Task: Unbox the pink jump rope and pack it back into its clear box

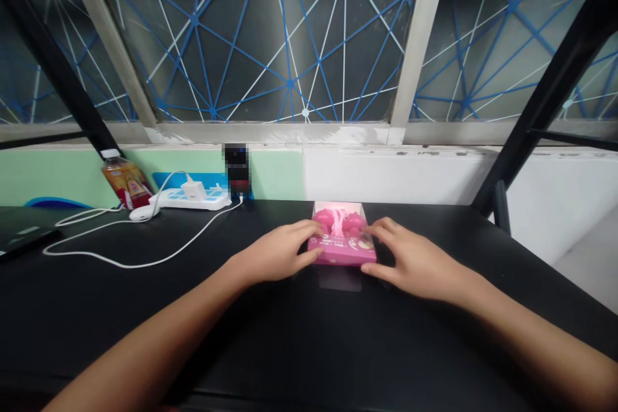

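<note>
A flat pink cardboard box (pixel 342 250) is positioned on a black table (pixel 333 347), directly ahead of the wearer and between the two hands. Two rounded pink objects (pixel 338 222) are seen at its far end, though their exact kind cannot be made out.

The box is flanked by both hands. The fingers of the left hand (pixel 277 252) are spread and laid against the box's left side, with their tips reaching its far-left corner. The fingers of the right hand (pixel 410 259) are similarly splayed wide at its right side, and the thumb is placed by the near-right corner. Contact is made from both sides, but whether the box is firmly gripped cannot be told.

Farther left on the table, a white power strip (pixel 190 199) is seen with a white plug (pixel 196 190) inserted. A white computer mouse (pixel 141 212) and loose white cables (pixel 116 261) are placed nearby, and a plastic bottle with an orange label (pixel 126 181) stands behind them. A pixelated dark object (pixel 236 170) is seen beyond the strip.
</note>
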A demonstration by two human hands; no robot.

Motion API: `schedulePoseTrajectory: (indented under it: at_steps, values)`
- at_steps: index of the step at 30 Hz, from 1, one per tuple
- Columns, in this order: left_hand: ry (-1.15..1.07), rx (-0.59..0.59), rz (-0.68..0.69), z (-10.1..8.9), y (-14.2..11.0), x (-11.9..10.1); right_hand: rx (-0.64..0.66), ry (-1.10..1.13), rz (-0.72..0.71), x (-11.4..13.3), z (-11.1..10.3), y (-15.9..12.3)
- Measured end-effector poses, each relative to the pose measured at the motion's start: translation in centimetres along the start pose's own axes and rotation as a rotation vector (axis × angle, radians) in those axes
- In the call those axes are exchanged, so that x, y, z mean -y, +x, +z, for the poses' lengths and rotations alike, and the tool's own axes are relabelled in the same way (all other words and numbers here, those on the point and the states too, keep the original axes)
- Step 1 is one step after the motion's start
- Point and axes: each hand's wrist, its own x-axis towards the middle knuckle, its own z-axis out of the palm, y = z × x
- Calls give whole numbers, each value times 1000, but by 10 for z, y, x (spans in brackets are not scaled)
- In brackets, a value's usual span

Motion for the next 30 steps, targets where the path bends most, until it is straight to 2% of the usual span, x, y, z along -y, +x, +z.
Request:
schedulePoseTrajectory:
  at_steps: [3, 9, 11, 14, 16, 18, 21, 24, 27, 30]
  values:
    - [4, 15, -13, 0, -1, 0, 29, 44, 32, -5, 2, 2]
    - [9, 10, -138, 1, 2, -3, 47, 273, 122, -8, 14, 5]
    - [-53, 26, -158, 1, 3, -4, 62, 313, 137, -6, 12, 4]
    - [-198, 72, -181, -2, 3, -2, 156, 400, 150, -3, 4, 1]
    - [-289, 129, -172, -6, 2, -1, 241, 474, 117, -3, -1, -1]
    - [-350, 182, -158, -9, 1, 2, 270, 490, 74, -5, -2, -2]
    - [-358, 186, -153, -8, 1, 5, 177, 339, 70, -8, 3, 0]
    - [-243, 95, -144, -2, 3, 4, 30, 93, 60, -7, 11, 2]
    - [-133, 46, -128, 2, 4, 2, -71, -91, -30, -4, 14, 3]
    - [-90, 47, -110, 2, 4, -1, -140, -124, -144, -2, 15, 3]
